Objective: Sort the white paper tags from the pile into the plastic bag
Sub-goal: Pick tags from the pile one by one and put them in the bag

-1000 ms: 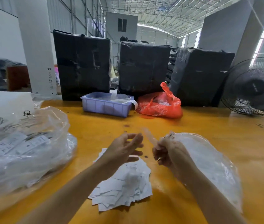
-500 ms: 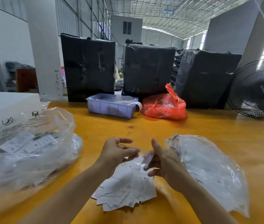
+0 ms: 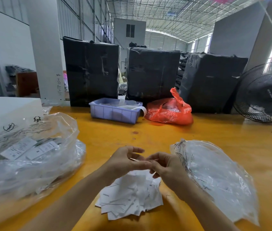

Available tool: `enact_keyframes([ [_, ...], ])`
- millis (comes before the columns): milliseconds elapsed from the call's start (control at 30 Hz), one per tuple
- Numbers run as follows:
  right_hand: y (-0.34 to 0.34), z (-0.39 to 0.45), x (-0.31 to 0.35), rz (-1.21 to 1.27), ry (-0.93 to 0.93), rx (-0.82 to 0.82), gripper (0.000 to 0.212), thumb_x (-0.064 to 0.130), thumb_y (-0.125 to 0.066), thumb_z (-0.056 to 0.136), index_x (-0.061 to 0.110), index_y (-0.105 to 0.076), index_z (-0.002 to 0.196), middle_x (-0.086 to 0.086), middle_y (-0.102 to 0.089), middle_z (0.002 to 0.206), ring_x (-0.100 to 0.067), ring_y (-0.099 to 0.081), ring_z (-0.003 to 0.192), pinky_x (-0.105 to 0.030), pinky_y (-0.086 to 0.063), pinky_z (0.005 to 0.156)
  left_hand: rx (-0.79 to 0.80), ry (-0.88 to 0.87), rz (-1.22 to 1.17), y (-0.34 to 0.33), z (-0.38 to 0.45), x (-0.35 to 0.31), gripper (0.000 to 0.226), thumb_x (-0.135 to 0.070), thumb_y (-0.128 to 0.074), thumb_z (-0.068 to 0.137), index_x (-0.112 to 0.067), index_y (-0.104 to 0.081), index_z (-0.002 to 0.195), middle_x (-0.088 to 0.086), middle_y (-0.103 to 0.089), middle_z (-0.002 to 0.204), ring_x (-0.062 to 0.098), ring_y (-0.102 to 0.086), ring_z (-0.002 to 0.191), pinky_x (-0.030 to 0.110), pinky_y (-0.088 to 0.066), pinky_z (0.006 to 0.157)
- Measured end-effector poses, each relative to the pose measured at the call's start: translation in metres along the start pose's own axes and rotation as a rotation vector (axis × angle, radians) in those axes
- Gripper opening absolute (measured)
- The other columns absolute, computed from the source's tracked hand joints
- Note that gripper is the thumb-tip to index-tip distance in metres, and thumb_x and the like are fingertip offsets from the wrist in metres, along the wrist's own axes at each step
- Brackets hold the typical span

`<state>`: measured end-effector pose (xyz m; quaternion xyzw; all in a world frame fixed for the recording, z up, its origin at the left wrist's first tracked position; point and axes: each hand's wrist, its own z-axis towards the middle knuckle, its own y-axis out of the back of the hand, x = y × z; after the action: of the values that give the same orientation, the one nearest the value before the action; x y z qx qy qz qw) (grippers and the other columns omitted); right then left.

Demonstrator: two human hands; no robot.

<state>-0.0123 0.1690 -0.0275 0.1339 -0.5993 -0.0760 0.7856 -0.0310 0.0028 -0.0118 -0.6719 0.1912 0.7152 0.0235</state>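
Observation:
A loose pile of white paper tags (image 3: 132, 195) lies on the yellow table (image 3: 148, 135) in front of me. Both hands meet just above it. My left hand (image 3: 125, 162) is palm up with thumb and fingers apart and loosely bent. A thin white tag (image 3: 136, 160), seen edge-on, lies across its fingers. My right hand (image 3: 167, 165) has its fingers curled and pinches the near end of that tag. A flat clear plastic bag (image 3: 215, 177) lies just right of my right hand, its mouth toward the far side.
A large crumpled clear bag (image 3: 32, 157) holding printed labels sits at the left, beside a white box (image 3: 7, 110). Farther back are a purple tray (image 3: 115, 112), a red plastic bag (image 3: 170, 110), black wrapped bales (image 3: 152, 74) and a black fan (image 3: 265, 94).
My hands have come together over the pile. The tag that my right hand held up a second ago now lies low across my left fingers. The camera tilted slightly.

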Motion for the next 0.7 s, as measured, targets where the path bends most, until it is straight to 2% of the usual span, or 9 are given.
enact_keyframes([
  [67,-0.002,-0.001,0.001,-0.035,0.035,0.032,0.007,0.006,-0.062,0.089,0.006,-0.069,0.088,-0.002,-0.065,0.064,-0.007,-0.060,0.058,-0.020,-0.050,0.057,0.003,-0.023,0.009,0.000,0.000,0.001,0.046,-0.032,-0.084,0.055,-0.017,-0.070,0.096,0.002,-0.072,0.083,0.010,-0.067,0.075,0.024,-0.054,0.072],
  [133,-0.003,-0.002,0.004,-0.031,0.064,0.013,0.009,0.004,-0.061,0.089,0.007,-0.069,0.084,-0.002,-0.066,0.066,-0.009,-0.061,0.060,-0.021,-0.050,0.058,-0.038,-0.043,0.016,0.000,0.001,0.003,0.018,-0.022,-0.082,0.068,-0.014,-0.074,0.082,0.005,-0.072,0.075,0.008,-0.062,0.065,0.019,-0.051,0.062],
  [200,-0.004,-0.001,0.004,-0.076,0.097,-0.040,0.012,0.004,-0.060,0.090,0.012,-0.067,0.082,-0.001,-0.067,0.068,-0.011,-0.062,0.062,-0.021,-0.051,0.059,-0.134,-0.057,-0.018,0.002,0.004,0.005,0.006,-0.017,-0.078,0.074,-0.012,-0.075,0.074,0.002,-0.070,0.066,0.005,-0.060,0.058,0.014,-0.048,0.055],
  [333,-0.005,-0.003,0.002,-0.409,0.236,-0.069,0.005,0.015,-0.066,0.087,0.013,-0.068,0.091,0.008,-0.066,0.075,-0.004,-0.061,0.068,-0.014,-0.048,0.064,-0.339,-0.045,-0.079,0.010,0.008,0.009,0.013,-0.020,-0.081,0.071,-0.011,-0.072,0.069,-0.002,-0.067,0.058,0.006,-0.057,0.053,0.016,-0.046,0.056],
  [400,-0.012,-0.006,0.002,-0.517,0.324,-0.002,0.017,0.027,-0.069,0.085,0.013,-0.071,0.093,0.006,-0.068,0.083,-0.005,-0.060,0.075,-0.015,-0.046,0.068,-0.402,-0.037,-0.098,0.014,0.010,0.011,0.016,-0.020,-0.082,0.070,-0.010,-0.070,0.067,-0.002,-0.065,0.054,0.008,-0.058,0.055,0.019,-0.047,0.059],
  [467,-0.022,-0.007,0.002,-0.616,0.345,0.103,0.035,0.045,-0.068,0.081,0.017,-0.070,0.102,0.006,-0.066,0.099,-0.007,-0.054,0.091,-0.017,-0.042,0.078,-0.430,-0.033,-0.135,0.018,0.012,0.013,0.017,-0.018,-0.082,0.069,-0.010,-0.067,0.066,-0.003,-0.063,0.052,0.009,-0.058,0.055,0.021,-0.045,0.060],
  [533,-0.033,-0.006,-0.001,-0.850,0.341,0.206,0.051,0.058,-0.061,0.079,0.022,-0.066,0.114,0.008,-0.061,0.116,-0.011,-0.045,0.108,-0.022,-0.036,0.091,-0.426,-0.024,-0.163,0.019,0.012,0.013,0.019,-0.016,-0.082,0.069,-0.010,-0.064,0.065,-0.003,-0.062,0.051,0.009,-0.057,0.054,0.021,-0.045,0.059],
  [633,-0.037,-0.005,-0.002,-1.057,0.378,0.224,0.042,0.051,-0.049,0.090,0.019,-0.068,0.109,0.001,-0.060,0.120,-0.020,-0.044,0.108,-0.036,-0.038,0.091,-0.424,-0.019,-0.174,0.020,0.012,0.014,0.020,-0.013,-0.082,0.068,-0.008,-0.064,0.066,-0.001,-0.063,0.053,0.010,-0.057,0.054,0.021,-0.046,0.059],
  [700,-0.031,-0.004,-0.004,-1.063,0.416,0.195,0.040,0.042,-0.041,0.096,0.015,-0.069,0.099,-0.001,-0.063,0.112,-0.021,-0.047,0.103,-0.036,-0.038,0.086,-0.426,-0.020,-0.181,0.019,0.011,0.013,0.020,-0.013,-0.082,0.068,-0.007,-0.064,0.069,0.001,-0.063,0.056,0.010,-0.058,0.054,0.020,-0.047,0.057],
])
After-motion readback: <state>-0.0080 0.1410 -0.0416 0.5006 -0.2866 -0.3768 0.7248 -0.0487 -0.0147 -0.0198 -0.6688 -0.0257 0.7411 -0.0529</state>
